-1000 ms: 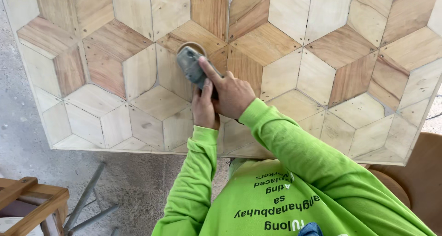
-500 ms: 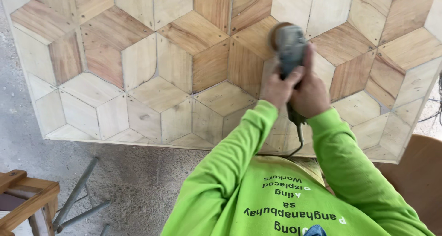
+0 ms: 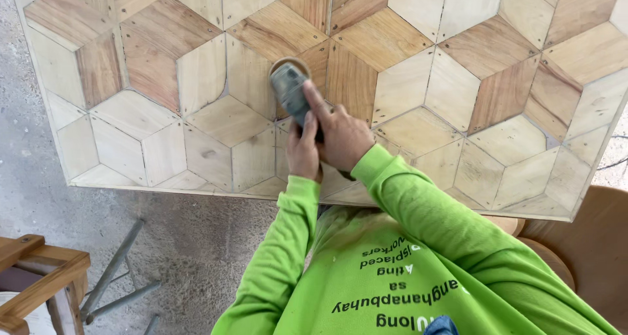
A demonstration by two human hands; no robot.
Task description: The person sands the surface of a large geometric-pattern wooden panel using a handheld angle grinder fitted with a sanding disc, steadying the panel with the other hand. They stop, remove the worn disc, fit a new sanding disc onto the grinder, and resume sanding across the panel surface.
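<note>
I look straight down at a large wooden panel point(image 3: 163, 80) made of pale and reddish-brown diamond pieces fitted into a cube pattern, lying flat and filling the top of the view. Both my hands, in bright green sleeves point(image 3: 418, 211), hold a small grey power sander point(image 3: 291, 93) near the middle of the panel. My left hand point(image 3: 303, 153) wraps its fingers closed around the rear of the tool's body, and my right hand point(image 3: 341, 135), just beside it at three o'clock, grips the same body with its index finger stretched forward along the top. The sander's round pad sits at twelve o'clock from my hands, pressed flat on the wood where a pale piece meets a darker one. I judge that I am in the middle of smoothing the surface, with the near edge of the panel at six o'clock from the tool. The next move seems to call for keeping the pad level and gliding it evenly across the seams. At eight o'clock, well apart on the concrete floor point(image 3: 190, 243), stand a wooden frame point(image 3: 39, 276) and grey metal legs point(image 3: 118, 283).
</note>
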